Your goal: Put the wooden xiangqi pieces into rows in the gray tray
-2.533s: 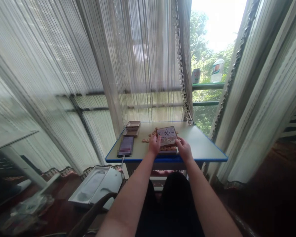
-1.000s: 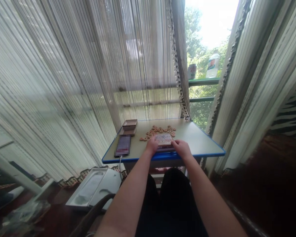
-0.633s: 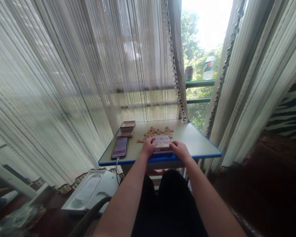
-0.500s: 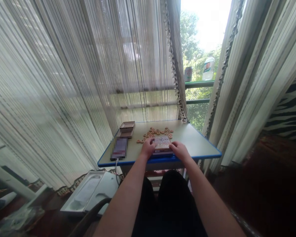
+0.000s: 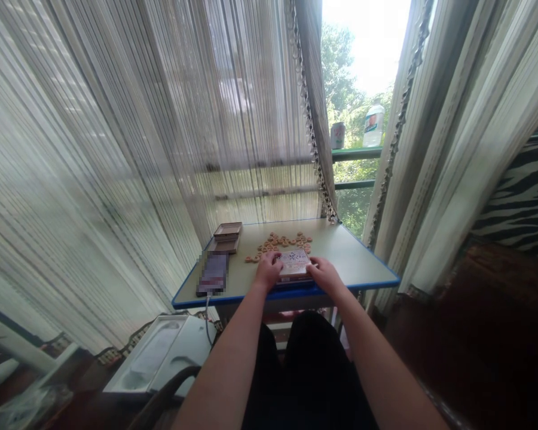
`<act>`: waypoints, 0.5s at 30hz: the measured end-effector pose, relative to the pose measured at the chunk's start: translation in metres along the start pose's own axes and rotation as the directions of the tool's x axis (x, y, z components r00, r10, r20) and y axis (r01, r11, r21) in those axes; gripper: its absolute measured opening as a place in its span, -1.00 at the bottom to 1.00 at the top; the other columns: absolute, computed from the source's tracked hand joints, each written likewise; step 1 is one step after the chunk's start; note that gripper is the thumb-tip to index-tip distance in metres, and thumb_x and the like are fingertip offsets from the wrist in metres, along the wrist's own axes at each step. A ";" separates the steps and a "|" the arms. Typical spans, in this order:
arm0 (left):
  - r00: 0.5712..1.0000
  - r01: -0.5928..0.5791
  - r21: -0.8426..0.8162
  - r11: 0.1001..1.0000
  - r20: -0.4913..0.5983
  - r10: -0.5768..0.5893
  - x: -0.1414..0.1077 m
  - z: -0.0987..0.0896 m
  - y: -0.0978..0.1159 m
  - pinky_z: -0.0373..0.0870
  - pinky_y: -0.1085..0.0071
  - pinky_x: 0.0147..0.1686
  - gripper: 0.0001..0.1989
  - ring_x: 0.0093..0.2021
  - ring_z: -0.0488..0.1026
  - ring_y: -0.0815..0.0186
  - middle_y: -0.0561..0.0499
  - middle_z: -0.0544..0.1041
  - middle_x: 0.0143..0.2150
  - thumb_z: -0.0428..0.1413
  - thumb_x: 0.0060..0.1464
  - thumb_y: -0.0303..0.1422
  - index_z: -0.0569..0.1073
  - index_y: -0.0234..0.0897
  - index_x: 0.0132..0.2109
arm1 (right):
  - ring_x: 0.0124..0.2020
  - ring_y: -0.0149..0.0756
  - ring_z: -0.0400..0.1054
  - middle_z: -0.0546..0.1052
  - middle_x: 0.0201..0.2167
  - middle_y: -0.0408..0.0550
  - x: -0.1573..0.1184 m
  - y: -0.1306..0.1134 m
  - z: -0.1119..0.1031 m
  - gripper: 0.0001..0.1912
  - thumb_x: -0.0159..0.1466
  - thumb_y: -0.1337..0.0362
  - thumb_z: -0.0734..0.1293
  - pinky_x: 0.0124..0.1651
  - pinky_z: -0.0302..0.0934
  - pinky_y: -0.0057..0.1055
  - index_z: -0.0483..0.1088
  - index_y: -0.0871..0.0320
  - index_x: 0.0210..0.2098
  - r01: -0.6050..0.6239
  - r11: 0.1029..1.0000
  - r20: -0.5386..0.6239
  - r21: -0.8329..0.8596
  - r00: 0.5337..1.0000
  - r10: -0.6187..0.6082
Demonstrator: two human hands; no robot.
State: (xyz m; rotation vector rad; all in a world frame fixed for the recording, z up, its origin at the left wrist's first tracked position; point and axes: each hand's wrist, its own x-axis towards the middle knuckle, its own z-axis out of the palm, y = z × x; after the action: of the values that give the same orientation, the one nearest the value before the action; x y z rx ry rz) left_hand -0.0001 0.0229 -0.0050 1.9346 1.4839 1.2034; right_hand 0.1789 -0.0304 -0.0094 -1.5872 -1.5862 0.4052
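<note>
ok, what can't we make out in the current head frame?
All head view:
Inside of the box: hidden by its printed top.
Print on that top: too small and blurred to read.
Grip of the left hand and right hand: fingertips partly hidden by the hands themselves.
Marks on the discs: too small.
Phone screen: pixelated.
Striped thing: cut off by the right edge.

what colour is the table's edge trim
Blue; the table's edge trim shows best in the head view.

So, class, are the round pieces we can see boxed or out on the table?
Out: the round pieces lie loose and scattered directly on the table.
</note>
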 end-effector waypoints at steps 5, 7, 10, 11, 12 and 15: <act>0.999 0.035 0.044 0.998 0.018 -0.035 0.004 0.002 -0.005 0.29 0.45 -0.01 -0.66 -0.09 0.40 0.31 -0.07 0.49 -0.10 0.01 -0.15 -0.56 0.51 -0.35 -0.17 | -0.35 -0.40 0.38 0.46 -0.13 0.02 -0.002 0.000 0.002 -0.46 0.18 0.24 0.17 -0.17 0.23 -0.47 0.15 0.21 0.15 0.012 0.996 0.032 0.089 0.999 -0.014; 0.999 0.040 0.062 0.997 0.012 -0.041 0.004 0.003 -0.005 0.31 0.44 -0.02 -0.66 -0.09 0.41 0.31 -0.06 0.51 -0.11 0.00 -0.14 -0.56 0.52 -0.36 -0.18 | -0.39 -0.40 0.38 0.46 -0.13 0.04 -0.003 0.000 0.003 -0.50 0.20 0.22 0.16 -0.19 0.25 -0.45 0.20 0.22 0.12 0.042 0.997 0.031 0.072 0.999 -0.044; 0.999 0.035 0.097 0.995 0.006 -0.036 0.003 0.002 -0.003 0.29 0.43 0.00 -0.68 -0.06 0.41 0.31 -0.05 0.52 -0.10 -0.02 -0.10 -0.54 0.53 -0.35 -0.18 | -0.31 -0.35 0.39 0.46 -0.12 0.08 -0.004 0.001 0.003 -0.59 0.20 0.21 0.18 -0.09 0.22 -0.42 0.38 0.26 -0.03 0.101 0.995 0.008 -0.022 0.995 -0.101; 0.999 0.034 0.109 0.993 0.006 -0.035 0.002 0.002 -0.002 0.28 0.43 0.01 -0.68 -0.06 0.41 0.31 -0.05 0.52 -0.10 -0.01 -0.09 -0.53 0.53 -0.34 -0.18 | -0.27 -0.33 0.39 0.46 -0.12 0.09 -0.004 0.001 0.004 -0.61 0.19 0.21 0.18 -0.06 0.20 -0.41 0.41 0.27 -0.07 0.113 0.993 0.004 -0.038 0.994 -0.113; 0.999 0.035 0.121 0.992 0.009 -0.036 0.000 0.002 0.000 0.28 0.43 0.02 -0.69 -0.06 0.41 0.31 -0.05 0.52 -0.10 -0.01 -0.08 -0.51 0.54 -0.34 -0.18 | -0.22 -0.30 0.38 0.45 -0.11 0.10 -0.004 0.001 0.004 -0.62 0.19 0.22 0.19 -0.03 0.19 -0.41 0.43 0.27 -0.09 0.117 0.992 0.002 -0.044 0.993 -0.117; 0.998 0.047 0.153 0.987 0.023 -0.052 -0.003 0.001 0.004 0.26 0.42 0.04 -0.72 -0.05 0.41 0.27 -0.07 0.52 -0.09 0.01 -0.06 -0.46 0.55 -0.31 -0.21 | -0.06 -0.25 0.33 0.41 -0.04 0.15 -0.005 0.001 0.008 -0.63 0.19 0.25 0.18 0.07 0.12 -0.39 0.43 0.29 -0.09 0.121 0.990 -0.036 -0.075 0.992 -0.124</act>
State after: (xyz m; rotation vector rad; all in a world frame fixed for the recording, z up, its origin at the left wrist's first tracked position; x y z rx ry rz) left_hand 0.0027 0.0185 -0.0038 1.9904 1.6425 1.0657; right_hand 0.1734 -0.0321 -0.0165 -1.5328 -1.6734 0.2502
